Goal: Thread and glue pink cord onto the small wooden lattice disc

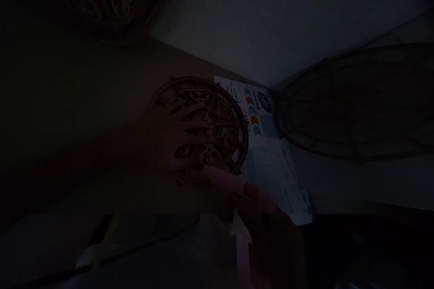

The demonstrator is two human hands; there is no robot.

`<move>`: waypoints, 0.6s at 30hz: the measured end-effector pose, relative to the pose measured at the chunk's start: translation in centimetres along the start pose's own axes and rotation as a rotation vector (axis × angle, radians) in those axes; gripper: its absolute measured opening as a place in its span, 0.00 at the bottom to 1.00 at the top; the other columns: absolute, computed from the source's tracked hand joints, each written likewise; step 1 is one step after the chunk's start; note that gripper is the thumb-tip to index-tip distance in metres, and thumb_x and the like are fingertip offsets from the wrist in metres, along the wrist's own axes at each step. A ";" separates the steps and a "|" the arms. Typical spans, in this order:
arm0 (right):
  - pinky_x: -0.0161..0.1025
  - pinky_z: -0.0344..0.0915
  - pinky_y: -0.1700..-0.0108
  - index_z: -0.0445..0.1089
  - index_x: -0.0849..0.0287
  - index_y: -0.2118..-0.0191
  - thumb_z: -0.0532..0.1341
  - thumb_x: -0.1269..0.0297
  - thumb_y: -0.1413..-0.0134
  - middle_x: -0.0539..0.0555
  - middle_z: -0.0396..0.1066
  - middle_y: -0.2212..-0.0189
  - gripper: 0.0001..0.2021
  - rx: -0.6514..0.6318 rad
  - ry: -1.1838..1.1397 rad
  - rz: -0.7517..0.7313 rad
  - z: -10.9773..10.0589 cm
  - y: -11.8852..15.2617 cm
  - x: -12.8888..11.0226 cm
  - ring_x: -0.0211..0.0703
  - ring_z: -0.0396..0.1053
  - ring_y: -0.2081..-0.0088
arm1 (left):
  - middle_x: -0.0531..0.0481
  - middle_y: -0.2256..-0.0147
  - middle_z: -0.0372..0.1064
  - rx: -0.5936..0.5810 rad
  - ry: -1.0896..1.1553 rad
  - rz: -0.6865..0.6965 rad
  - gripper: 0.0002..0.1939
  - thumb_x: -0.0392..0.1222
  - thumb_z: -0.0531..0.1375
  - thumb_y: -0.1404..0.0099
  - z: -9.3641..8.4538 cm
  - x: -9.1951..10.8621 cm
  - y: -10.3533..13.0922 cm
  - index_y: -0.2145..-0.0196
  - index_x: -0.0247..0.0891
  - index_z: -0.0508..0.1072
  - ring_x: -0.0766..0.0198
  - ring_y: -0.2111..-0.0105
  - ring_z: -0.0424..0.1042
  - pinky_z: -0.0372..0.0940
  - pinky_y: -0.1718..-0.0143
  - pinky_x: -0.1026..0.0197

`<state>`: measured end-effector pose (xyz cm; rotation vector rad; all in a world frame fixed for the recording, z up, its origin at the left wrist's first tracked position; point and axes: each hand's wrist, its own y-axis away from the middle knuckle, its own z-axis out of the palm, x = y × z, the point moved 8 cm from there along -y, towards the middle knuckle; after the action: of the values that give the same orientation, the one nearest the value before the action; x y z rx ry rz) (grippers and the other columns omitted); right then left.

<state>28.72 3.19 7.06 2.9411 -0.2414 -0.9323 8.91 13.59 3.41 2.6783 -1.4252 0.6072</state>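
The picture is very dark. My left hand [172, 140] lies flat with spread fingers on a round openwork frame [241, 131] decorated with curled, heart-like shapes. In my right hand [278, 230] is a pink glue gun [225, 179], its tip at the near rim of the frame; whether it touches cannot be made out. The closed fingers are dim and partly lost in shadow. Part of the frame rests over a printed sheet [271, 158] with blue and orange arrow shapes.
Another ornate round piece [118, 4] stands at the upper left. A large round wire-like frame [352, 153] is at the right by a pale surface [271, 18]. A dark cord [142, 248] crosses the lower left, near a white and yellow item [98, 248] I cannot identify.
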 end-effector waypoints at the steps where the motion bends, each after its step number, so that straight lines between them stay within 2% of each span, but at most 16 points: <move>1: 0.35 0.68 0.76 0.84 0.51 0.65 0.58 0.38 0.39 0.53 0.73 0.82 0.25 -0.022 -0.012 -0.004 0.1 0.0 -0.2 0.49 0.76 0.73 | 0.54 0.29 0.55 0.002 -0.002 0.006 0.31 0.55 0.61 0.32 0.0 0.0 0.0 0.33 0.56 0.66 0.39 0.25 0.39 0.36 0.28 0.31; 4: 0.36 0.70 0.73 0.84 0.51 0.64 0.58 0.39 0.39 0.53 0.75 0.81 0.24 -0.049 -0.033 0.016 0.3 0.2 -0.1 0.50 0.77 0.71 | 0.54 0.29 0.54 0.004 -0.010 0.030 0.31 0.55 0.60 0.31 0.0 0.0 0.0 0.32 0.55 0.65 0.38 0.25 0.38 0.33 0.28 0.29; 8: 0.35 0.65 0.79 0.83 0.52 0.68 0.58 0.35 0.41 0.53 0.72 0.85 0.27 0.011 -0.008 0.049 0.0 0.4 1.2 0.48 0.74 0.77 | 0.56 0.28 0.52 -0.025 -0.009 0.030 0.31 0.57 0.57 0.29 0.1 -0.1 0.0 0.31 0.56 0.63 0.41 0.25 0.34 0.28 0.28 0.32; 13: 0.35 0.58 0.83 0.82 0.51 0.70 0.59 0.34 0.43 0.53 0.73 0.85 0.27 0.023 0.000 0.036 -0.1 0.4 2.0 0.46 0.70 0.80 | 0.53 0.28 0.52 -0.009 -0.020 0.045 0.32 0.57 0.58 0.30 0.1 -0.1 0.0 0.31 0.55 0.62 0.38 0.25 0.36 0.33 0.28 0.30; 18: 0.35 0.57 0.84 0.82 0.52 0.71 0.57 0.34 0.43 0.52 0.71 0.86 0.28 0.050 -0.014 0.065 -0.1 0.5 1.6 0.45 0.69 0.81 | 0.53 0.29 0.54 0.010 -0.019 0.046 0.33 0.58 0.59 0.31 0.2 -0.2 0.1 0.31 0.55 0.63 0.37 0.25 0.38 0.33 0.29 0.29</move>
<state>30.02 2.46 6.21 2.9529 -0.3637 -0.9528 8.80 13.67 3.16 2.6728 -1.4964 0.5956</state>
